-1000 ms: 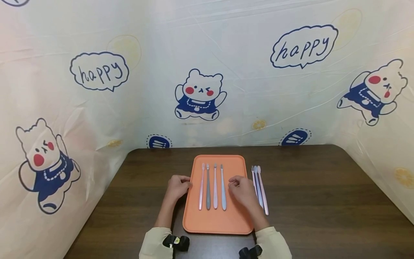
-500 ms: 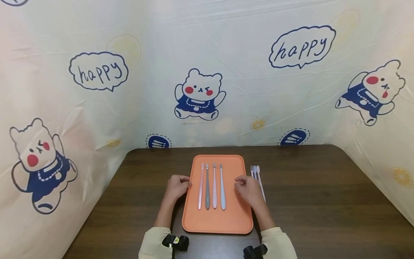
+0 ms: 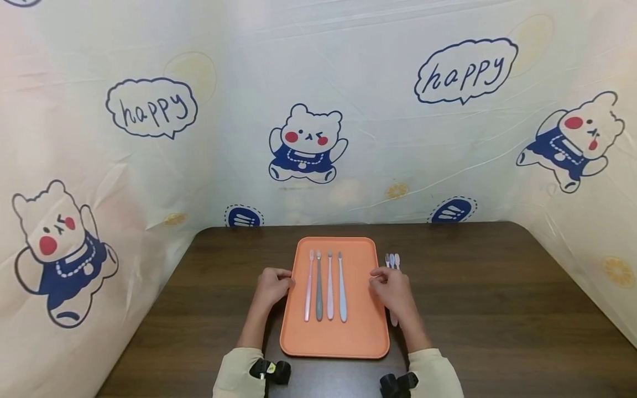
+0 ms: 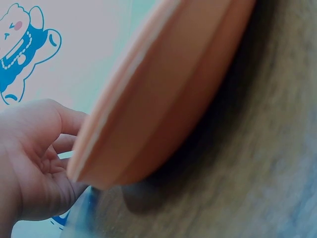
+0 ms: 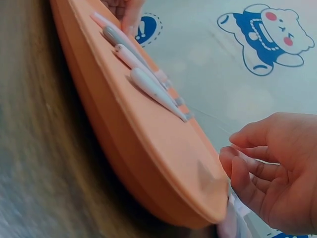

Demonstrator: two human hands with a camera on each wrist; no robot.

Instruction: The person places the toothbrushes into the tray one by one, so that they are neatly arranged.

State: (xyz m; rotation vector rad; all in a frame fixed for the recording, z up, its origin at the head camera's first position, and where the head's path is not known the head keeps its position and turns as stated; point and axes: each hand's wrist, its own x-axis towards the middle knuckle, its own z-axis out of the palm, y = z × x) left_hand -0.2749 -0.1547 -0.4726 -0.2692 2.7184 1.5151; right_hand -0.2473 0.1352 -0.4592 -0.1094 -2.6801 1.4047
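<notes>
An orange tray lies on the table with several toothbrushes side by side on it, among them a pink toothbrush, a grey toothbrush and a blue toothbrush. My left hand holds the tray's left rim; the left wrist view shows its fingers at the tray edge. Over the right rim hovers my right hand, fingers loosely bent and nothing between them. Just beyond it, more toothbrushes lie beside the tray, their handles mostly hidden by this hand.
The dark wooden table stretches out on both sides of the tray. Behind it hangs a pale curtain printed with cartoon bears. Black wrist cameras sit on both sleeves.
My right hand has moved right, from above the tray's inside to its right rim, covering more of the toothbrushes lying there. The left hand and tray stay put.
</notes>
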